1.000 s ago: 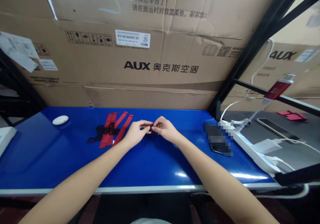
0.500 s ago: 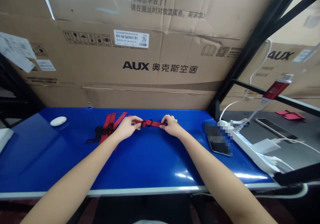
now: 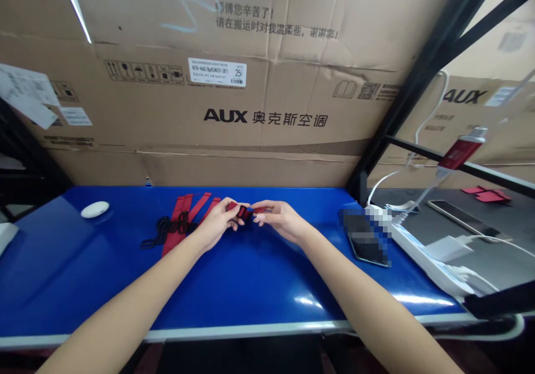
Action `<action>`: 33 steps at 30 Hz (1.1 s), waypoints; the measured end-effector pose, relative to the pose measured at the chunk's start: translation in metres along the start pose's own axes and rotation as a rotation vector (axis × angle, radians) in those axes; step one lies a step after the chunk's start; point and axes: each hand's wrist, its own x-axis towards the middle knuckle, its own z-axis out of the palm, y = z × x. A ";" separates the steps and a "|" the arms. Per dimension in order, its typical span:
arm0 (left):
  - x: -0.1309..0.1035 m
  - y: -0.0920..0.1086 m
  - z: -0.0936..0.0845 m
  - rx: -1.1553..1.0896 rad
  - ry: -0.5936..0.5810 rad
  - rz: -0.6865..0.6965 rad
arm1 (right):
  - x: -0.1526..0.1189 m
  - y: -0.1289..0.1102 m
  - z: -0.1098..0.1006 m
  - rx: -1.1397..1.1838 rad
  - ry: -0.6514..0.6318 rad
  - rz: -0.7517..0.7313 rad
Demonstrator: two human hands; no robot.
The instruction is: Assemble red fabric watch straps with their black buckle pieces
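Observation:
Between my two hands is a red webbing strap with a black buckle on it, held above the blue tabletop. My left hand pinches the strap beside the buckle. The fingers of my right hand are closed on the strap's other part, close to the left fingertips; most of the strap is hidden by the fingers. Left of my left hand lie several flat red straps, with a small pile of black plastic buckles on and beside them.
A white oval object lies at the back left. To the right are a dark phone and a white power strip with cables. A large cardboard box stands behind the table, between black metal frame posts.
My right hand has moved left, to my left hand. The strap stretched between them is now bunched and mostly covered by fingers. The view has tilted slightly upward.

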 end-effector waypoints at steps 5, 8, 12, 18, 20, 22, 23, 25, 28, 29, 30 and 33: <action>-0.003 0.000 0.004 -0.110 -0.036 0.006 | -0.003 -0.003 0.001 -0.324 0.010 -0.064; -0.004 -0.002 0.003 -0.091 -0.036 0.067 | -0.003 -0.003 0.002 -0.653 0.045 -0.205; -0.005 -0.005 0.005 -0.136 -0.030 0.070 | -0.005 -0.001 0.009 -0.797 0.073 -0.311; -0.005 -0.008 0.010 -0.306 0.046 -0.003 | -0.005 0.003 0.016 -0.766 0.098 -0.397; -0.005 -0.008 0.012 -0.322 0.063 -0.018 | -0.005 0.005 0.016 -0.757 0.095 -0.415; -0.006 -0.008 0.014 -0.323 0.066 -0.044 | -0.004 0.005 0.014 -0.761 0.080 -0.426; -0.007 -0.008 0.015 -0.326 0.059 -0.059 | -0.004 0.005 0.014 -0.764 0.068 -0.430; -0.008 -0.009 0.017 -0.339 0.031 -0.086 | -0.004 0.004 0.013 -0.760 0.045 -0.429; -0.010 -0.011 0.020 -0.345 -0.002 -0.102 | -0.004 0.004 0.014 -0.693 0.064 -0.383; -0.011 -0.011 0.021 -0.342 0.002 -0.102 | -0.004 0.005 0.014 -0.655 0.093 -0.350; -0.011 -0.012 0.022 -0.334 0.009 -0.103 | -0.003 0.006 0.015 -0.606 0.126 -0.303; -0.012 -0.010 0.022 -0.251 0.015 -0.082 | -0.001 0.010 0.017 -0.381 0.201 -0.111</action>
